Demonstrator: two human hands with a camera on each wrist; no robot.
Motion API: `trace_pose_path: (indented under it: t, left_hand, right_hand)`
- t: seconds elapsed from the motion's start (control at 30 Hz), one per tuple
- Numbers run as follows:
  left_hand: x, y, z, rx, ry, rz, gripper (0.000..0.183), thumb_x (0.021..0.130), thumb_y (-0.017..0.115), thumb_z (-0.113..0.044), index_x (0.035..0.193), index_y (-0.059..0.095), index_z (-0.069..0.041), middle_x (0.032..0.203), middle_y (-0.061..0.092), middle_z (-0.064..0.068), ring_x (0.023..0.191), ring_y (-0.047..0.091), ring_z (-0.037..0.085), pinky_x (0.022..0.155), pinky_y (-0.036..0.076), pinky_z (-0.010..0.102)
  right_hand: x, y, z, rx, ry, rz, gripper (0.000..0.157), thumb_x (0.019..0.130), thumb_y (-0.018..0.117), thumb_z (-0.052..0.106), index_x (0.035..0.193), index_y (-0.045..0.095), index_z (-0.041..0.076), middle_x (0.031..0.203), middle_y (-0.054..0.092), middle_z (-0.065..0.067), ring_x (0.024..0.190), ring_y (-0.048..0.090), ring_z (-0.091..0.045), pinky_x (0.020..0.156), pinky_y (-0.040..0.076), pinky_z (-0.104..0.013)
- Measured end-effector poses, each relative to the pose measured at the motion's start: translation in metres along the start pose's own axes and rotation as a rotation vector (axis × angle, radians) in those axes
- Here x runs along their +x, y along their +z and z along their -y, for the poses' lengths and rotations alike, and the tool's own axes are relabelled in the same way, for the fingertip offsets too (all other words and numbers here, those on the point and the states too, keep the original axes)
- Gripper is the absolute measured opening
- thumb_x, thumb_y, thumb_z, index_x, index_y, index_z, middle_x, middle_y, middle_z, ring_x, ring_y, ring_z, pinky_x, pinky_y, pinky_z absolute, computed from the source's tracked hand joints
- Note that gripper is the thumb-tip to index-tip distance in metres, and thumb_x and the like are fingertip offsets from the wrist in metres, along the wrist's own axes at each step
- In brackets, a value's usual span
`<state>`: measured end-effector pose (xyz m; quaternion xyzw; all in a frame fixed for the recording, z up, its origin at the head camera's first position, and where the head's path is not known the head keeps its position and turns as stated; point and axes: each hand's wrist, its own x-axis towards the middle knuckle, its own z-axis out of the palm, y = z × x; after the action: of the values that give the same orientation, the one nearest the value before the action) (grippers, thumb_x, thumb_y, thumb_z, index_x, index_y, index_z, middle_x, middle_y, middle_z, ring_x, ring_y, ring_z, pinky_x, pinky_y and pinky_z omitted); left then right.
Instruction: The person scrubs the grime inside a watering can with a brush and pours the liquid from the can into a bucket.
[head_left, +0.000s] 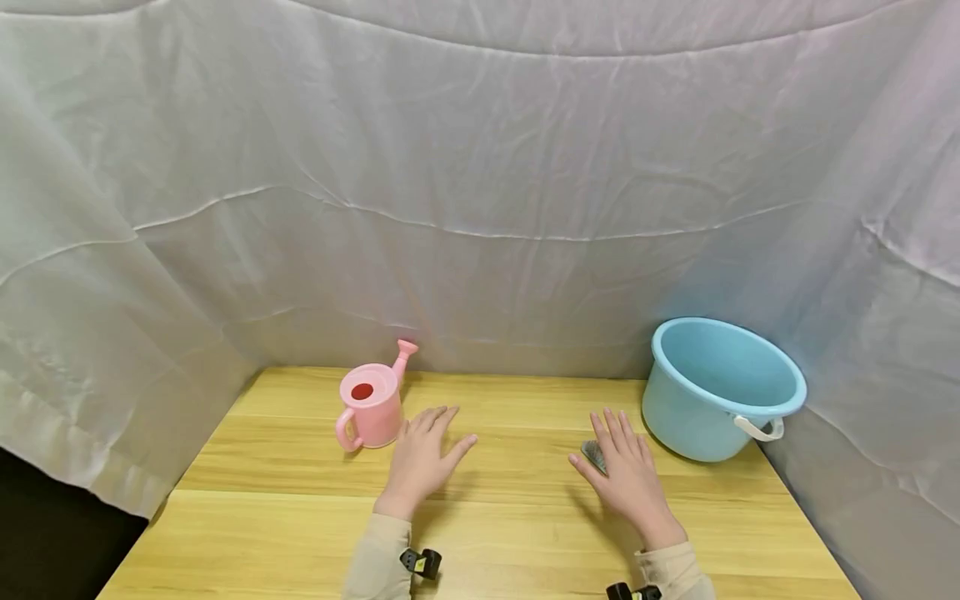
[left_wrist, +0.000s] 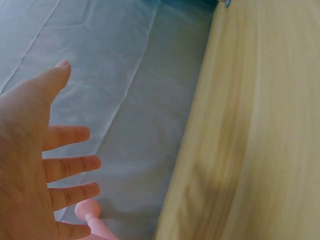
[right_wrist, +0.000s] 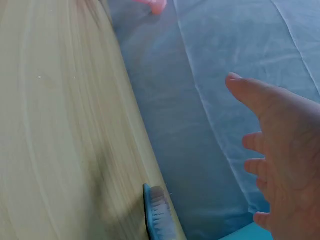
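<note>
My left hand (head_left: 422, 465) hovers above the table with fingers spread and holds nothing. Just to its left stands a pink watering can (head_left: 377, 414), its spout pointing back and right. In the left wrist view part of the spout (left_wrist: 88, 212) shows behind the fingertips. My right hand (head_left: 626, 483), also with spread fingers and nothing in it, is over the right part of the table. Partly hidden beneath it lies a scrub brush (head_left: 593, 455). The right wrist view shows this brush (right_wrist: 161, 217) with a blue-edged back and pale bristles, apart from the hand.
A light blue bucket (head_left: 693, 421) with a white handle grip stands at the back right, beyond my right hand. Grey cloth (head_left: 487, 283) hangs behind the wooden table (head_left: 517, 525) and along both sides.
</note>
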<state>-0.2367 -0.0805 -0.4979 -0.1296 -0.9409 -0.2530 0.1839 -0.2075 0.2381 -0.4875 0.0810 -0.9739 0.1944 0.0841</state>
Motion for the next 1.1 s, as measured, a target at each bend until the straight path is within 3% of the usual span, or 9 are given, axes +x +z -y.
trace_pose_path:
  t: [0.3,0.67,0.77,0.9,1.1]
  left_hand:
    - [0.002,-0.016,0.009,-0.097,-0.009,-0.142,0.047,0.095,0.058,-0.049,0.128,0.063,-0.016,0.125,0.068,0.007,0.117,0.063,0.028,0.101,0.048,0.047]
    - [0.000,-0.035,0.021,-0.235,-0.057,-0.358,0.028,0.092,0.067,-0.030,0.112,0.071,-0.010,0.108,0.073,0.008,0.103,0.067,0.029,0.092,0.051,0.046]
    - [0.000,-0.037,0.028,-0.261,-0.046,-0.450,0.023,0.090,0.070,-0.023,0.107,0.072,-0.008,0.102,0.074,0.009,0.097,0.068,0.030,0.097,0.041,0.049]
    - [0.000,-0.041,0.037,-0.258,-0.020,-0.569,0.018,0.088,0.070,-0.016,0.103,0.072,-0.006,0.096,0.074,0.011,0.090,0.068,0.031,0.094,0.034,0.054]
    - [-0.002,-0.046,0.050,-0.271,-0.075,-0.665,0.015,0.089,0.069,-0.012,0.100,0.072,-0.002,0.093,0.072,0.016,0.087,0.067,0.032,0.082,0.047,0.040]
  right_hand:
    - [0.002,-0.001,0.007,0.012,-0.061,-0.103,0.079,0.093,0.056,0.055,0.153,0.030,0.011,0.160,0.024,-0.019,0.149,0.016,-0.041,0.117,0.015,-0.063]
    - [0.002,0.001,0.020,0.016,-0.164,-0.213,0.073,0.091,0.063,0.046,0.148,0.039,0.007,0.152,0.039,-0.019,0.144,0.029,-0.041,0.114,0.025,-0.061]
    - [0.002,0.003,0.022,0.018,-0.177,-0.225,0.073,0.091,0.064,0.045,0.148,0.039,0.007,0.152,0.040,-0.018,0.143,0.031,-0.041,0.113,0.027,-0.061]
    - [0.002,0.006,0.026,0.031,-0.198,-0.243,0.073,0.090,0.066,0.043,0.147,0.040,0.007,0.150,0.042,-0.018,0.141,0.034,-0.042,0.112,0.029,-0.061]
    - [0.004,0.012,0.033,0.045,-0.272,-0.298,0.071,0.087,0.070,0.038,0.144,0.044,0.004,0.145,0.048,-0.019,0.137,0.041,-0.043,0.108,0.035,-0.062]
